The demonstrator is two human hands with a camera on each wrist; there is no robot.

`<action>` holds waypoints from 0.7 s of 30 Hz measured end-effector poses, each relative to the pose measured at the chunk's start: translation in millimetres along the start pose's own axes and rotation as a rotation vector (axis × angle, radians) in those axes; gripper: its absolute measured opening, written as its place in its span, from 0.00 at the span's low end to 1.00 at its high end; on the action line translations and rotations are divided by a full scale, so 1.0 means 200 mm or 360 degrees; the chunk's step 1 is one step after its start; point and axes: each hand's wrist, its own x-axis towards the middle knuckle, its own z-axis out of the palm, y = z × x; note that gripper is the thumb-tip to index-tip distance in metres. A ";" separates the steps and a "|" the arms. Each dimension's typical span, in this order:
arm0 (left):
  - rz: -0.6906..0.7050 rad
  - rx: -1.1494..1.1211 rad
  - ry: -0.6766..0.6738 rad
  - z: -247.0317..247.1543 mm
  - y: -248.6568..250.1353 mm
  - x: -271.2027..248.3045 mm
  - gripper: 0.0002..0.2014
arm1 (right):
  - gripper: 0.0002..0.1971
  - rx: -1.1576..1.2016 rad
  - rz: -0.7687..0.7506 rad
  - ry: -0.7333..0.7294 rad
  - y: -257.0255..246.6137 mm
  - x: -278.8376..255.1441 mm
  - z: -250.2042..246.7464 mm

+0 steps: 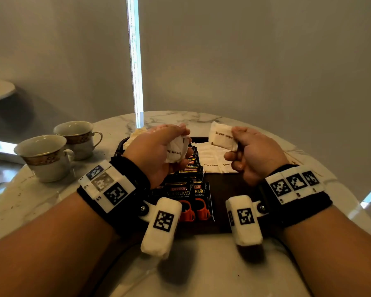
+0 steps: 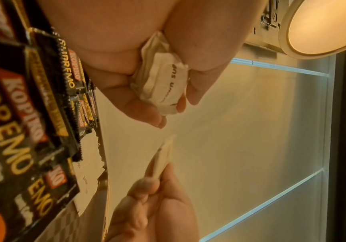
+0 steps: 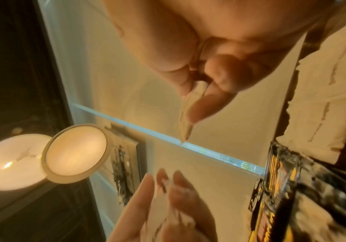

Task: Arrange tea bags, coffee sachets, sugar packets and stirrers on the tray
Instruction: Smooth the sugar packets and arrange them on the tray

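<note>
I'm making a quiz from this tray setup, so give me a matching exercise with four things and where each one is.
Things:
1. bunch of brown sugar packets
2. single brown sugar packet
3. Kopiko coffee sachets
4. teacups

Places:
A. on the marble table, left of the tray
B. pinched in the right hand
C. gripped in the left hand
D. overlapping in a row on the tray

Pairs: 1-C, 2-B, 3-D, 4-A

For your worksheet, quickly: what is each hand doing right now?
Left hand: closed, gripping a bunch of brown sugar packets.
Right hand: closed, pinching a single brown sugar packet above the tray.
</note>
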 end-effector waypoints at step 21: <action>-0.0018 -0.0007 -0.0034 0.00 0.01 0.00 0.07 | 0.09 -0.0318 0.0650 -0.0142 0.08 0.08 -0.10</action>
